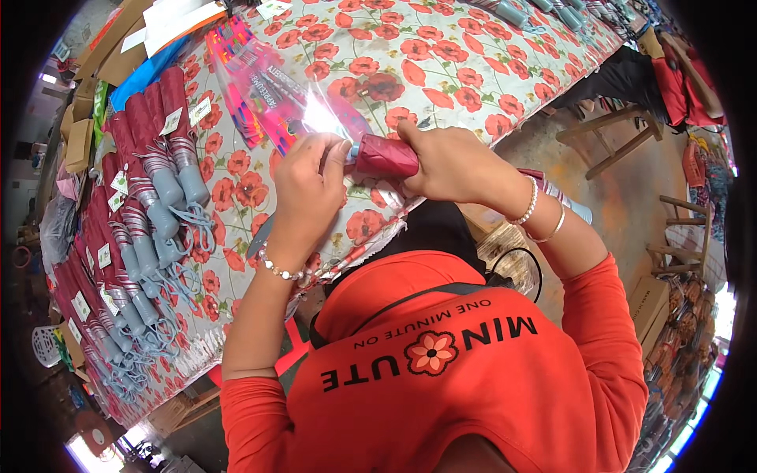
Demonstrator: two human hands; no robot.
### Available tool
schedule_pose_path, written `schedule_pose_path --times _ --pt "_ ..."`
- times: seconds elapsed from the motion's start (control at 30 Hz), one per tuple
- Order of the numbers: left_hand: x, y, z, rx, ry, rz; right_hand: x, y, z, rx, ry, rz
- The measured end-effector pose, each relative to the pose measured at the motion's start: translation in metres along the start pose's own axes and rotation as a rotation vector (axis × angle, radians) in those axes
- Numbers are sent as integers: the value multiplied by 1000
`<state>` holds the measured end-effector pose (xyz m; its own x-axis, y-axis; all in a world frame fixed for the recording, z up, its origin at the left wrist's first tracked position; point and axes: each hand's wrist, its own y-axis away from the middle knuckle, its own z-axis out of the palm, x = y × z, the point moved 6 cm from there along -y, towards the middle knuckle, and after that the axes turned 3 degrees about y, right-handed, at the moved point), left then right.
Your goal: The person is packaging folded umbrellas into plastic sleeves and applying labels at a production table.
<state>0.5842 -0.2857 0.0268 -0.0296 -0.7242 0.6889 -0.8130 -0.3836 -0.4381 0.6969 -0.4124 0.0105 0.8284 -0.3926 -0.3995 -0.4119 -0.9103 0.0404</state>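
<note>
A folded maroon umbrella (382,156) is held level above the near edge of the table, between my two hands. My right hand (449,162) is wrapped round its rolled canopy, thumb on top. At the umbrella's left end, my left hand (310,169) is closed, with thumb and fingers pinching near a light grey-blue part; the fingers hide most of that end. Just beyond my left hand lies a stack of clear and pink printed plastic sleeves (264,91), with glare on it. Below my right forearm, another umbrella's grey handle (579,211) shows.
Rows of folded maroon umbrellas (165,185) with grey handles, wrist loops and white tags cover the table's left side. The tablecloth (465,59) has red flowers. More umbrella handles (512,12) lie at the far edge. Wooden stools (615,146) and a cardboard box (650,311) stand right.
</note>
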Motion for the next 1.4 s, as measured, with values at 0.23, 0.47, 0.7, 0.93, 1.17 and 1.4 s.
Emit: schedule_pose_path --times 0.23,0.47,0.7,0.93,1.17,1.4 --pt "13 0 -1 86 86 -15 -10 -2 -2 4 45 4" --pt "6 3 -6 180 187 145 -13 -4 -5 19 34 7" --pt "-8 6 -7 383 413 -273 -17 -4 -10 58 -13 16" --pt "-21 13 9 272 1012 -424 -25 -1 -20 156 -72 -46" --pt "-9 21 31 209 1372 -266 -32 -1 -28 -118 -418 16" --pt "-21 19 42 125 1469 -165 -30 -6 -16 -398 -1014 -24"
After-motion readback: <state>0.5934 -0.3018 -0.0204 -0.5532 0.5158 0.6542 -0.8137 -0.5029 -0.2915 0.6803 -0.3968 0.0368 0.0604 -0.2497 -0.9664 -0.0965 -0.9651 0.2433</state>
